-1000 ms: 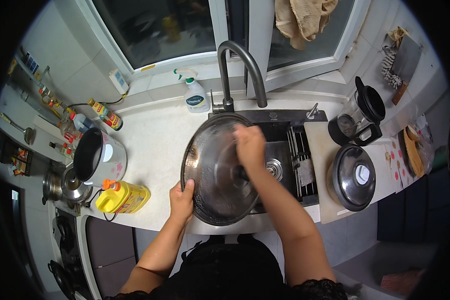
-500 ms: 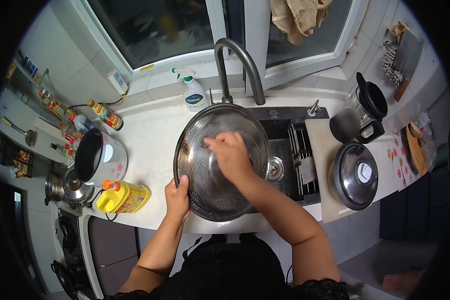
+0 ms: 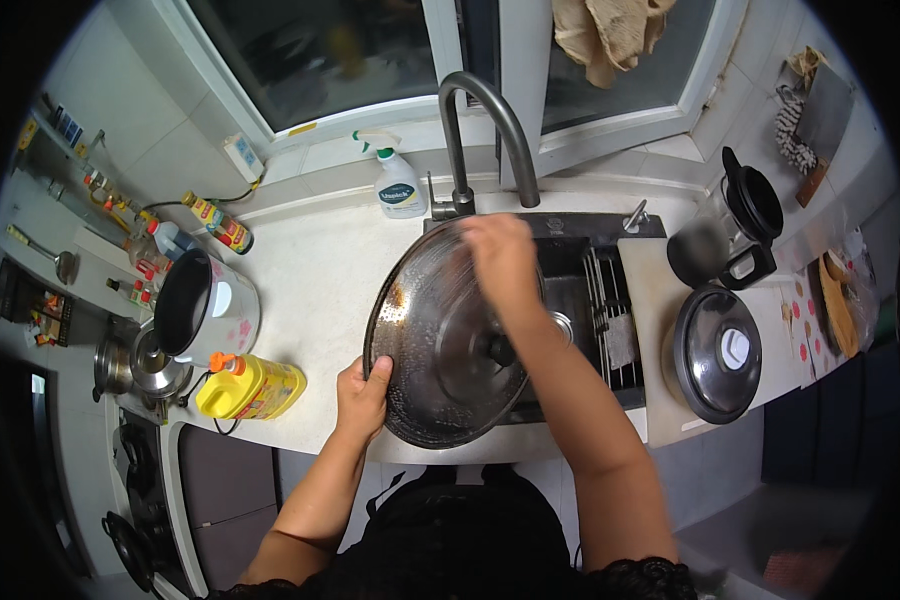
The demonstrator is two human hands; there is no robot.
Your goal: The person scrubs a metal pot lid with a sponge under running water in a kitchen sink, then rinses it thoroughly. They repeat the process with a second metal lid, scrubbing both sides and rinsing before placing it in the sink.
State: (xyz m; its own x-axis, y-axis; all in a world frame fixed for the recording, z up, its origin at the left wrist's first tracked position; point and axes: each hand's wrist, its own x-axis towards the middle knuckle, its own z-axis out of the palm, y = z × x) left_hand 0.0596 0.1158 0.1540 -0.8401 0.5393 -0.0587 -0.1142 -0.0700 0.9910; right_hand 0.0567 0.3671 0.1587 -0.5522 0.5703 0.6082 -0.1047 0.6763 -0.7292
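Note:
My left hand grips the left rim of a large round glass pot lid, thumb on top. The lid is held tilted over the left part of the dark sink. Soapy streaks and droplets cover its surface, and a brown stain shows near its left edge. A dark knob shows at the lid's middle. At the lid's upper right edge is my right hand, blurred by motion, its fingers bent against the glass. Whatever lies under those fingers is hidden.
A grey faucet arches behind the lid, beside a white spray bottle. Left stand a yellow jug and a white pot. Right are a drying rack, a lidded pot on a cutting board, and a blender jug.
My right hand has moved up and to the right across the lid, from its middle to its upper right edge. The lid has shifted slightly right and tilted more; my left hand keeps its grip.

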